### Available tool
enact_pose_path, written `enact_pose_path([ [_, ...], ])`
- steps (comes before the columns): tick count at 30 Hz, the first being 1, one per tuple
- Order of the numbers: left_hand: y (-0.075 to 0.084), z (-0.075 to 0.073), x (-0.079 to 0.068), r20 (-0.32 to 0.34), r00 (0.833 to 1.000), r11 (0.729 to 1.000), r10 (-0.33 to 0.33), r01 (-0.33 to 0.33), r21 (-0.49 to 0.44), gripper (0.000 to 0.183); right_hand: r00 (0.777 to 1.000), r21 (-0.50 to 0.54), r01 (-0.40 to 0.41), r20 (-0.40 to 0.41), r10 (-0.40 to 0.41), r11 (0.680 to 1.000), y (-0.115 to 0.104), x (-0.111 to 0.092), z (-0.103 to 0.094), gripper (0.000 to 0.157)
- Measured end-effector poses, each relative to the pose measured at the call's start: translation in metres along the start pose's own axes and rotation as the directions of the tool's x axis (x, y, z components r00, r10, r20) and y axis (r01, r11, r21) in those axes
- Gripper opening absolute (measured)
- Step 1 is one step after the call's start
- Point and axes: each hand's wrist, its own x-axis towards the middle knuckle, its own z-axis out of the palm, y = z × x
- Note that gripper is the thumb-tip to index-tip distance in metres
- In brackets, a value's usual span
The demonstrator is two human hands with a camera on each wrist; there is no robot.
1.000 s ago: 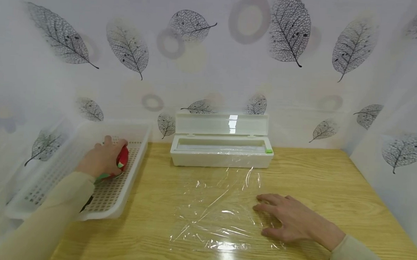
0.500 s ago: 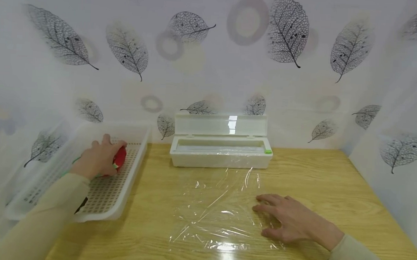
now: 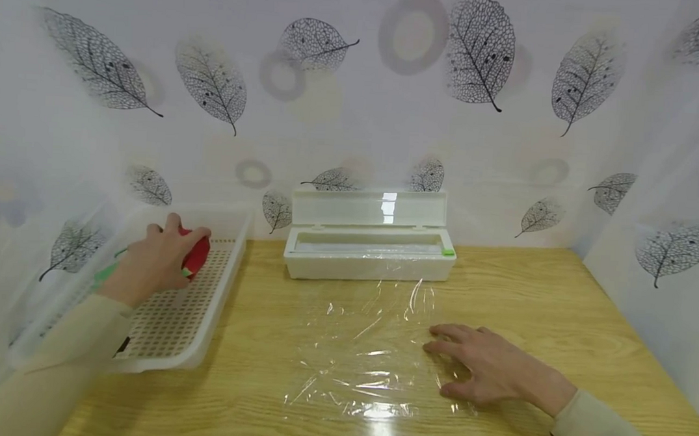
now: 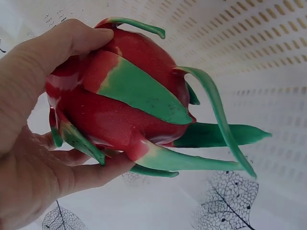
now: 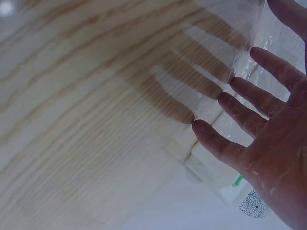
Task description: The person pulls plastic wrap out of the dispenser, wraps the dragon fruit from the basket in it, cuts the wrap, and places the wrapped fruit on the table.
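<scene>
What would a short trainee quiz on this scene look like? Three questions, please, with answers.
1. Which hand holds the red fruit with green leaves?
2. What lies spread on the table, in front of the white box?
a) a towel
b) clear film
c) a newspaper
3. True or false: the lid of the white box stands open.

Key:
1. The left hand.
2. b
3. True
</scene>
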Motion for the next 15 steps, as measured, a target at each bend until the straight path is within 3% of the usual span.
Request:
enact_pose_path([
  [7, -0.001, -0.003, -0.012, -0.102, 0.994, 0.999, 0.038, -0.033, 0.043, 0.088, 1.0, 0.019, -0.016, -0.002, 0.016, 1.0, 0.002, -0.002, -0.003, 0.067],
  [15, -0.004, -0.006, -0.023, -0.248, 0.964, 0.99, 0.096, -0.067, 0.122, 0.089, 0.999, 0.057, -0.048, -0.004, 0.048, 0.997, 0.004, -0.007, -0.002, 0.07],
])
